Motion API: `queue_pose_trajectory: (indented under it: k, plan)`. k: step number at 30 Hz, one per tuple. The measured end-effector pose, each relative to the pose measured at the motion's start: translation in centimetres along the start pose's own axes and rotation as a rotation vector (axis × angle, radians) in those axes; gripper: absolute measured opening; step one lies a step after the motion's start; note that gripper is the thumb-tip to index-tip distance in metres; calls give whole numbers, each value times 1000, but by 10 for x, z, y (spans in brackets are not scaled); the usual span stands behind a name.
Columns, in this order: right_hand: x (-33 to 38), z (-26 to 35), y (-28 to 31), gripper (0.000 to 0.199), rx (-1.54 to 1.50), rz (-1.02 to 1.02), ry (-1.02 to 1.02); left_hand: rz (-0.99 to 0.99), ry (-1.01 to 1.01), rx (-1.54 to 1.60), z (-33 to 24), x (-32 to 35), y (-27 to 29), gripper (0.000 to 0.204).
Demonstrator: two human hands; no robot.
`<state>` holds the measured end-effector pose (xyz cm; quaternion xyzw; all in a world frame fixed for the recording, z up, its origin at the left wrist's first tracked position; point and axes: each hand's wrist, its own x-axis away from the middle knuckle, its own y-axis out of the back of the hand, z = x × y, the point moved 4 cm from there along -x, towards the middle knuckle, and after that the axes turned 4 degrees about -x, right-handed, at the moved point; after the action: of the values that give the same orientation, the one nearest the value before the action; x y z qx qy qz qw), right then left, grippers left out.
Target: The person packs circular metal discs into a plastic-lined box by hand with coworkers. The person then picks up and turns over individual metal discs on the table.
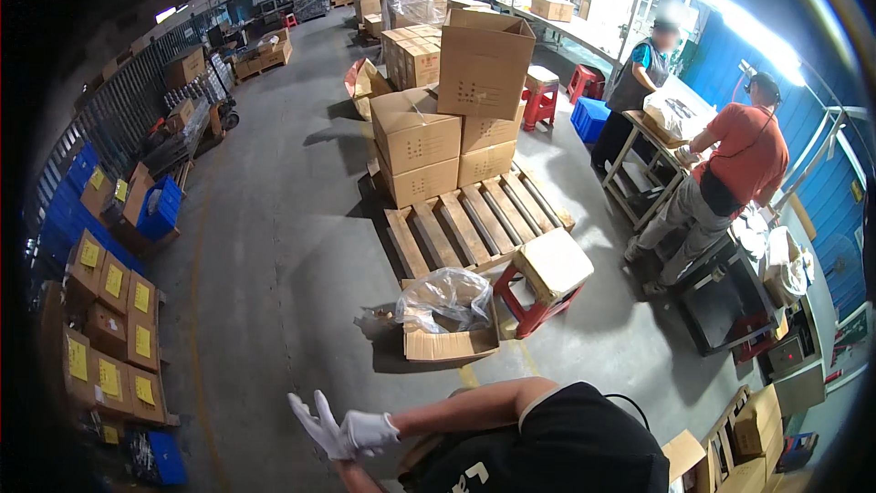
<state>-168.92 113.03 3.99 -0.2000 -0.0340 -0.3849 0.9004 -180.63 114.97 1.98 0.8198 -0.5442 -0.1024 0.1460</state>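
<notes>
The person wears a black short-sleeved fabric shirt [593, 447], with a narrow pale trim [537, 401] edging the visible sleeve. Bold white lettering [473, 477], partly cut off by the lower edge, is printed on the dark cloth. A thin black cable [631, 401] curves in a loop over the back of the shirt. Close-fitting plain white gloves [365, 430] cover both hands, ending around the wrists, and the forearms are bare.

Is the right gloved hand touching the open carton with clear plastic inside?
Apart. The head view shows grey floor between the right hand and the carton.
</notes>
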Motion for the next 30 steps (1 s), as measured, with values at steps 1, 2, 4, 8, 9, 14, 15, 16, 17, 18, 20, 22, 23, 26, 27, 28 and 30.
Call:
queue_pose_trajectory:
  k: [1,2,4,8,9,14,15,16,17,18,20,22,23,26,27,28,30]
  plan:
    - [-4,2,-5,30,35,10,-20,4,-129,-32,-10,-4,3,81]
    - [-8,6,-10,29,44,52,4,7,-71,-46,-12,-14,2,82]
    - [-24,11,-3,30,14,-11,-116,-10,-158,-55,-18,-33,-8,84]
    - [-57,28,41,39,39,-201,-38,314,296,321,12,-93,-40,73]
    - [-66,35,57,42,34,-248,71,234,328,418,17,-105,-46,60]
    - [-103,62,145,45,158,-639,55,262,81,28,0,-149,-50,44]
    - [-111,74,160,43,322,-690,141,327,53,-26,-7,-154,-56,47]
    - [-118,84,171,42,482,-739,194,390,55,-100,-13,-159,-62,50]
    - [-124,90,178,41,647,-781,205,458,44,-165,-18,-160,-69,56]
    - [-130,93,183,40,696,-769,179,589,136,-125,-20,-161,-83,56]
    - [-144,97,195,38,811,-729,88,698,-72,-180,-34,-165,-104,55]
    - [-151,103,204,35,803,-810,116,759,-33,-167,-40,-178,-120,48]
    - [-153,106,210,35,757,-863,133,784,1,-116,-43,-185,-126,46]
    - [-163,109,223,35,680,-973,108,908,169,-16,-45,-204,-134,38]
    - [-168,110,225,35,662,-1001,114,942,147,-9,-47,-211,-133,35]
    - [-175,110,227,36,638,-1018,110,979,116,8,-48,-219,-132,34]
    - [-196,116,229,39,688,-989,163,1108,67,-50,-46,-232,-127,34]
